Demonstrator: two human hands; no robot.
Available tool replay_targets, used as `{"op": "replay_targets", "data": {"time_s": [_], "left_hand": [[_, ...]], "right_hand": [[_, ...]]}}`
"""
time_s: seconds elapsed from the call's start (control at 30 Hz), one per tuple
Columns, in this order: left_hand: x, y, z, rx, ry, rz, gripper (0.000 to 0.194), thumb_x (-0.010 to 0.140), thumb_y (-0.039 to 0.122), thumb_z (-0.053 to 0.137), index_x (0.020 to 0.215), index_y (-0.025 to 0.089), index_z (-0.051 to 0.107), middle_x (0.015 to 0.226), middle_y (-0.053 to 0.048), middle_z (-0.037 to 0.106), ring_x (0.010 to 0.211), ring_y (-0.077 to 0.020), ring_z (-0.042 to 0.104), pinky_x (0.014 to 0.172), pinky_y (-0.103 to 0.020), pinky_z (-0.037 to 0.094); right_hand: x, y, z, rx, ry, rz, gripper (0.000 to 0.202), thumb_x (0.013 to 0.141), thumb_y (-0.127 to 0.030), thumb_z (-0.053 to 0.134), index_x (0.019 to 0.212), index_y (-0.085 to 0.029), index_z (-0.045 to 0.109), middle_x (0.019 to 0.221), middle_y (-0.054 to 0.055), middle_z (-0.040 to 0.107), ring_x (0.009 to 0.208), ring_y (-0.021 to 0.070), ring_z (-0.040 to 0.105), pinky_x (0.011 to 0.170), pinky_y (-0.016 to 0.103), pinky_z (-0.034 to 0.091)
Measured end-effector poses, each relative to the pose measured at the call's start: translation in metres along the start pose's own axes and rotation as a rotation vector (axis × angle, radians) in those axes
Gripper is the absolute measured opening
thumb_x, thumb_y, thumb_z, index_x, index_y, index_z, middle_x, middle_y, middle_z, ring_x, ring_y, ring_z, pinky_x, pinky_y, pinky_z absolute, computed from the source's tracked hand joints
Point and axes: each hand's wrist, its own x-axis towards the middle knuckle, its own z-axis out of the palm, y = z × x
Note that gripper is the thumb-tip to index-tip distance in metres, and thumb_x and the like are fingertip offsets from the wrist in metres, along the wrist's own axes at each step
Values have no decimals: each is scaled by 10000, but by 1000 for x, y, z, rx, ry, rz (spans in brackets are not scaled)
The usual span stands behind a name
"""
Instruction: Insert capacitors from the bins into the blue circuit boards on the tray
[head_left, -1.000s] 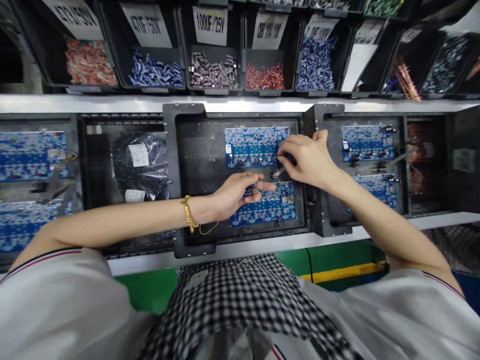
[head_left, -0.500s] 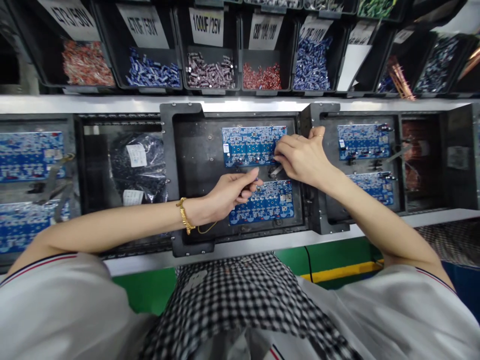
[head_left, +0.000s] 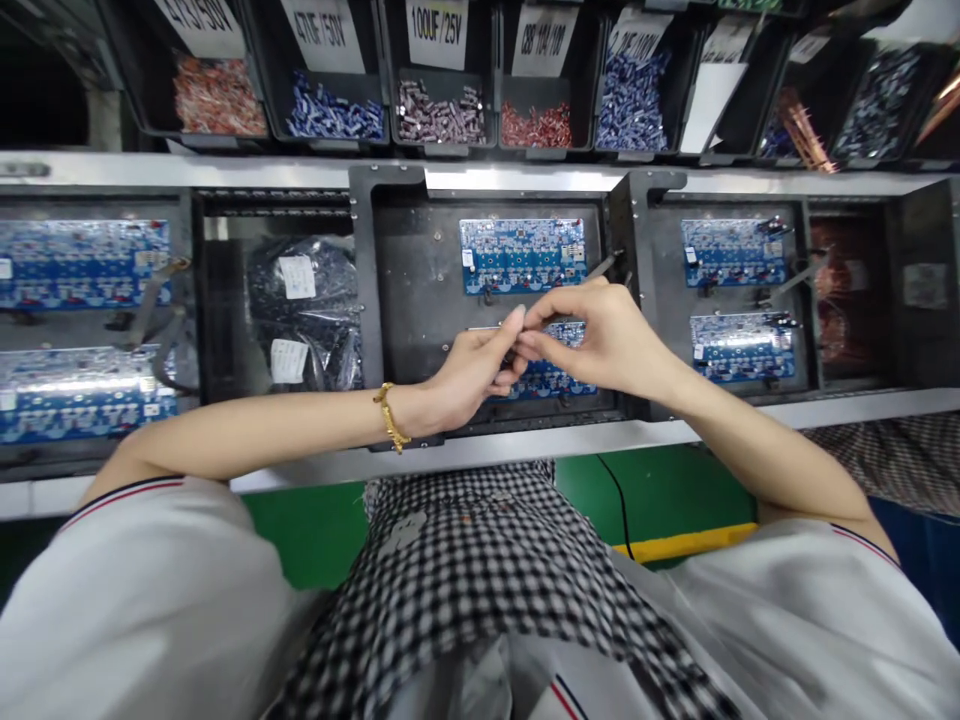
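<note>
Over the lower blue circuit board (head_left: 559,375), my left hand (head_left: 476,372) is closed, thumb against fingers, with a small dark part barely visible at its fingertips. The fingertips of my right hand (head_left: 600,335) are pinched together and meet those of my left hand; what they hold is too small to make out. Both hands hide much of the lower board. Just beyond them lies the upper blue board (head_left: 523,256), uncovered, in the same black tray (head_left: 409,270).
Bins of small parts, such as blue capacitors (head_left: 334,110) and red parts (head_left: 536,125), line the back. At left lie bagged black parts (head_left: 304,320) and more boards (head_left: 82,262). Another tray with boards (head_left: 733,252) is at right. A metal rail (head_left: 300,450) runs along the front.
My right hand has moved from the upper board's right end toward me and left, and now meets my left hand. The camera view has shifted, so trays and bins appear higher.
</note>
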Motion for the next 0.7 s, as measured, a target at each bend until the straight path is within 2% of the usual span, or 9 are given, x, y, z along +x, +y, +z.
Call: {"op": "replay_targets", "data": {"time_s": [0.1,0.17,0.23,0.3,0.37,0.43,0.53,0.7], "left_hand": [[-11,0,-7,-55,19,-106,369,975,350,429,751,91,565,609,2,472,430,-22,358,411,-139,246],[-15,0,-16,-70,72,-159,279,984,204,373,828,85,572,649,-23,537,437,-30,403,413,-138,272],[-15,0,-26,-41,103,-145,230,965,134,380,836,85,564,672,-32,572,428,-28,409,404,-134,274],[-13,0,-33,-4,93,-100,227,964,196,433,811,93,564,639,-11,546,404,-20,366,384,-131,241],[-9,2,-36,0,77,-76,239,951,233,486,779,94,576,571,28,456,390,-11,310,371,-126,192],[-6,4,-37,-29,80,-74,209,928,168,507,766,77,601,571,38,414,406,-5,314,377,-120,188],[-5,5,-36,-74,88,-85,200,894,54,481,770,50,638,665,-1,498,452,-1,381,392,-115,232],[-5,5,-34,-71,113,-106,220,913,52,465,796,27,650,698,-20,547,438,11,377,383,-108,230]], "right_hand": [[-14,-6,13,-130,63,12,162,863,-297,536,804,-178,630,789,21,709,727,174,620,782,351,294],[-21,0,25,-203,20,15,159,881,-277,503,824,-178,613,829,21,700,761,179,611,764,346,238],[-26,7,39,-234,-75,-1,170,900,-261,470,838,-175,603,876,28,683,817,190,605,740,337,202],[-27,12,51,-258,-149,-28,189,912,-256,451,834,-167,599,904,44,663,863,203,590,723,332,183],[-26,14,59,-293,-167,-51,205,918,-259,442,823,-162,595,904,54,649,870,208,572,712,331,171],[-25,14,61,-327,-168,-69,208,920,-266,442,819,-161,590,897,53,648,853,205,557,706,329,160],[-24,13,60,-371,-171,-92,210,927,-273,440,823,-162,586,901,42,657,838,197,545,705,327,149],[-26,13,61,-458,-118,-167,230,948,-280,434,824,-163,587,885,19,673,821,183,529,702,331,143]]}}
